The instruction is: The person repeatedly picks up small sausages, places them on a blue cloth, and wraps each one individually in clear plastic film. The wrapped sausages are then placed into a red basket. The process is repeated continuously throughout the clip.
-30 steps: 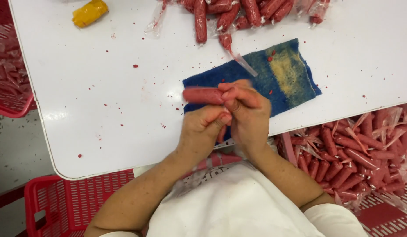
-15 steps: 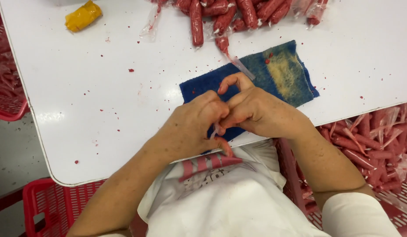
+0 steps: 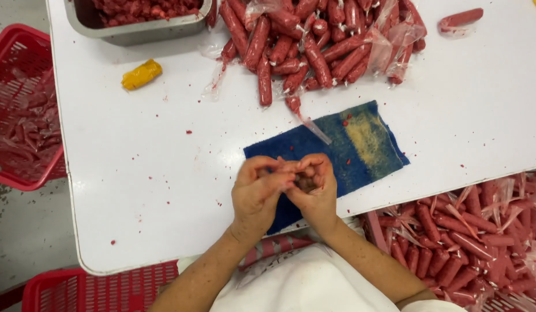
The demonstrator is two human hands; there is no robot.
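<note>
Left hand (image 3: 257,193) and right hand (image 3: 315,188) cupped together over blue cloth towel (image 3: 337,150); fingers curled, contents hidden, grip unreadable.

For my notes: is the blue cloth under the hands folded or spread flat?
Spread flat: the blue cloth lies in one layer on the white table.

I can't tell what my left hand (image 3: 257,193) and right hand (image 3: 314,188) pinch; fingers cover it above the blue cloth (image 3: 337,147). Far from the cloth, the metal tray (image 3: 135,29) and red basket (image 3: 16,104) get cut off.
</note>
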